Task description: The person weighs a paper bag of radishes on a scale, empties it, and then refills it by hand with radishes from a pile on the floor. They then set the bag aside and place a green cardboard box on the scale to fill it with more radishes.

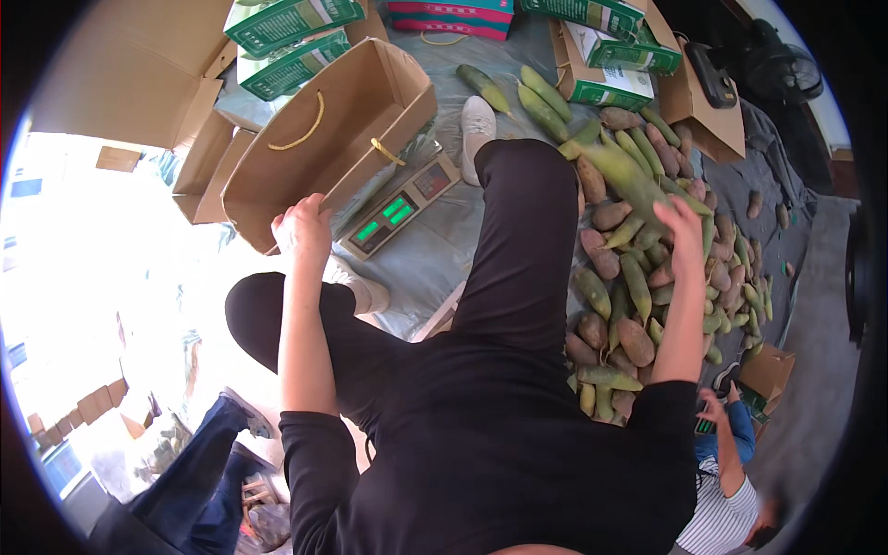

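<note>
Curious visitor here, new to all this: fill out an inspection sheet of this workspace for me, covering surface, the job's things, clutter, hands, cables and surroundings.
Surface: grey-blue plastic sheet; dark grey cloth at right.
Job's things: open brown cardboard box with yellow rope handles, next to a flat electronic scale with lit green displays; a pile of long green radishes and brown oval tubers.
Clutter: green-and-white cartons and a pink-and-teal carton at the top.
Hands: left hand at the box's near edge, grip unclear; right hand on a large pale-green radish, blurred.
Cables: nothing seen.
Surroundings: black fan; person in a striped top; another person's dark-blue trouser legs.
</note>
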`<action>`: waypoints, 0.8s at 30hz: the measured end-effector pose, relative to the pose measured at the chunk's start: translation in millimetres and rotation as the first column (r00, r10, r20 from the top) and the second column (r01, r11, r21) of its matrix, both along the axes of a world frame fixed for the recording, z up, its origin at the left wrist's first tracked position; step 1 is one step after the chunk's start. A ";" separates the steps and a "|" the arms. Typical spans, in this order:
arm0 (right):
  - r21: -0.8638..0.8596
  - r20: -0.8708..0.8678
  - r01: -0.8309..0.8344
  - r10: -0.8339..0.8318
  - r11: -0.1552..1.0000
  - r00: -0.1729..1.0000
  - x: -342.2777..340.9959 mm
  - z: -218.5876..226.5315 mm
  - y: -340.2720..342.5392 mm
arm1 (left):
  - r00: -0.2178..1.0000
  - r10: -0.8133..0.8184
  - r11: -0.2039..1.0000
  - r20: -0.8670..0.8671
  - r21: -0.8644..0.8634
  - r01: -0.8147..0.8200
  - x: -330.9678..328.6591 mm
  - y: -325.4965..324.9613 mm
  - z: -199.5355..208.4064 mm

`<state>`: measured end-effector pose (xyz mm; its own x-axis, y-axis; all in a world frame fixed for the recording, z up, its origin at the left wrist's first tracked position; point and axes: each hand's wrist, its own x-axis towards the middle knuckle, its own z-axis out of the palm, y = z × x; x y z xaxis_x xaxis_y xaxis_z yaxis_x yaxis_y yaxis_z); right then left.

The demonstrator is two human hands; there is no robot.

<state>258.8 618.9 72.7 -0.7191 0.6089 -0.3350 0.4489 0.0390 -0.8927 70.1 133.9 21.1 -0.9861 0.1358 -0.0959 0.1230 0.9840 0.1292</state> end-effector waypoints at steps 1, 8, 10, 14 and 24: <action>0.051 -0.056 -0.128 0.131 0.990 0.990 -24.0 9.2 -1.9 | 1.000 -0.004 1.000 -0.006 0.002 0.004 -0.4 -0.6 -0.2; 0.153 -0.284 -0.605 0.621 0.782 0.731 -189.5 55.1 -115.4 | 0.998 -0.021 1.000 -0.054 0.022 0.022 4.4 -0.6 5.4; 0.205 -0.237 -0.664 0.694 0.720 0.680 -223.4 49.0 -153.0 | 0.997 -0.042 0.998 -0.065 0.033 0.044 3.5 4.3 10.2; 0.401 0.063 -0.776 0.830 0.487 0.554 -264.7 20.4 -238.5 | 1.000 -0.008 1.000 0.008 -0.011 0.009 6.4 -1.2 12.8; 0.447 -0.089 -0.767 0.876 0.461 0.475 -278.0 -21.2 -231.6 | 0.998 -0.032 0.998 -0.047 -0.050 0.029 7.2 -4.7 7.0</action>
<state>-19.2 387.3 51.6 -0.9529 -0.3008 0.0381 -0.2031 0.5400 -0.8168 77.2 129.2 28.0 -0.9852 0.1623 -0.0559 0.1581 0.9847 0.0734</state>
